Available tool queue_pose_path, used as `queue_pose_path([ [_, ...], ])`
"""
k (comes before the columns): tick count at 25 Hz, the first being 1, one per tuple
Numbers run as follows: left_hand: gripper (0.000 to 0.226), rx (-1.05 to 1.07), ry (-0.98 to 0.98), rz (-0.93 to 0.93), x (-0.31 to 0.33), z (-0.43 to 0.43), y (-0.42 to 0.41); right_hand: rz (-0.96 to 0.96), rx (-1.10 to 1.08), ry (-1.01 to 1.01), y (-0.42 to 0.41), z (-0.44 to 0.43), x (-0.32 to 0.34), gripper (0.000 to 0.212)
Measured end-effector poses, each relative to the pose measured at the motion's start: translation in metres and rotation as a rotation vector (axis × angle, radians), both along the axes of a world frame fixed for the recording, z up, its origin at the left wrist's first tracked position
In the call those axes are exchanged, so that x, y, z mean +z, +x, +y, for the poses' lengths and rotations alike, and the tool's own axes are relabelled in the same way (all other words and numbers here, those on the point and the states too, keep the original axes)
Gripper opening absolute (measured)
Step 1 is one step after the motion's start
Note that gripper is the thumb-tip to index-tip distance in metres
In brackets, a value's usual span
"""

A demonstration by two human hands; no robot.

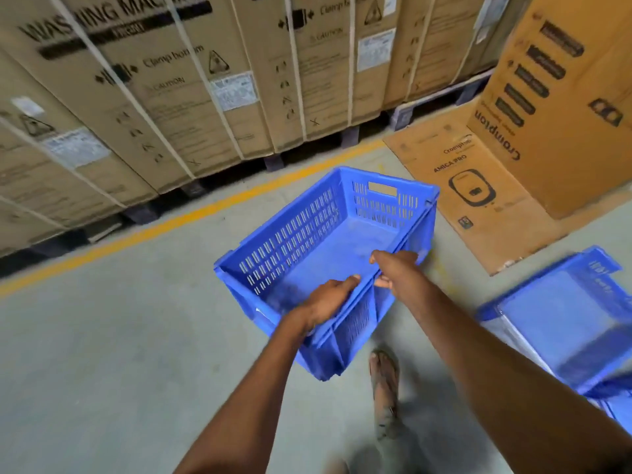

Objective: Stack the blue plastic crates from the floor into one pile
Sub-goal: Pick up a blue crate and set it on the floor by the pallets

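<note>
A blue slotted plastic crate (307, 241) hangs tilted in the air above the grey floor, empty, with its open top facing me. My left hand (330, 295) grips its near long rim, fingers curled over the edge. Just to the right on the same rim, my right hand (393, 268) also grips it, thumb inside the crate. A second blue crate (564, 319) sits lower at the right, blurred, seemingly on top of others whose edges show beneath it.
Tall strapped washing-machine cartons (171, 90) on pallets line the far side behind a yellow floor line (191, 213). A Crompton carton (561, 97) stands at the back right with flattened cardboard (472, 200) on the floor before it. My sandalled foot (384, 381) is under the crate.
</note>
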State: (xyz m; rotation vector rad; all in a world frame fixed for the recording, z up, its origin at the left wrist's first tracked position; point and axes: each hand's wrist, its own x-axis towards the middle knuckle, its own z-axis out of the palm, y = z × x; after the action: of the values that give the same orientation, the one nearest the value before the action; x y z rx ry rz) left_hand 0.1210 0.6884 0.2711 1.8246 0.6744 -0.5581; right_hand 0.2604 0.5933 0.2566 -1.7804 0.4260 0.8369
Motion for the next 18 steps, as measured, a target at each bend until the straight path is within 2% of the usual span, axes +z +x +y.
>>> queue_pose_path([
  [1,0.055,-0.07,0.024,-0.005,0.003,0.021,0.009,0.01,0.014,0.027,0.013,0.023,-0.003,0.063],
  [3,0.054,-0.187,0.269,-0.04,-0.003,0.067,0.031,0.034,0.067,0.036,0.042,0.072,-0.014,0.065],
  [5,0.042,-0.163,0.419,-0.068,-0.016,0.111,0.049,0.037,0.123,0.073,0.066,0.113,-0.023,0.073],
  [6,0.036,-0.124,0.406,-0.063,-0.024,0.131,0.054,-0.052,0.194,0.049,0.078,0.125,-0.031,0.081],
  [7,0.03,-0.086,0.384,-0.053,-0.034,0.153,0.059,-0.241,0.359,-0.046,0.095,0.133,-0.04,0.091],
  [9,0.025,-0.066,0.346,-0.035,-0.056,0.186,0.06,-0.688,0.857,-0.306,0.128,0.14,-0.062,0.103],
  [11,0.028,-0.1,0.36,-0.061,-0.084,0.217,0.055,-1.009,1.317,-0.524,0.155,0.152,-0.09,0.093],
  [12,0.027,-0.129,0.379,-0.081,-0.103,0.232,0.053,-1.054,1.463,-0.607,0.165,0.16,-0.108,0.083],
  [14,0.024,-0.19,0.463,-0.127,-0.14,0.259,0.057,-1.07,1.524,-0.664,0.179,0.177,-0.143,0.06],
  [16,0.028,-0.2,0.605,-0.161,-0.181,0.284,0.068,-1.147,1.414,-0.664,0.187,0.196,-0.185,0.043],
  [18,0.031,-0.157,0.745,-0.177,-0.234,0.306,0.078,-1.223,1.317,-0.663,0.191,0.221,-0.233,0.035],
])
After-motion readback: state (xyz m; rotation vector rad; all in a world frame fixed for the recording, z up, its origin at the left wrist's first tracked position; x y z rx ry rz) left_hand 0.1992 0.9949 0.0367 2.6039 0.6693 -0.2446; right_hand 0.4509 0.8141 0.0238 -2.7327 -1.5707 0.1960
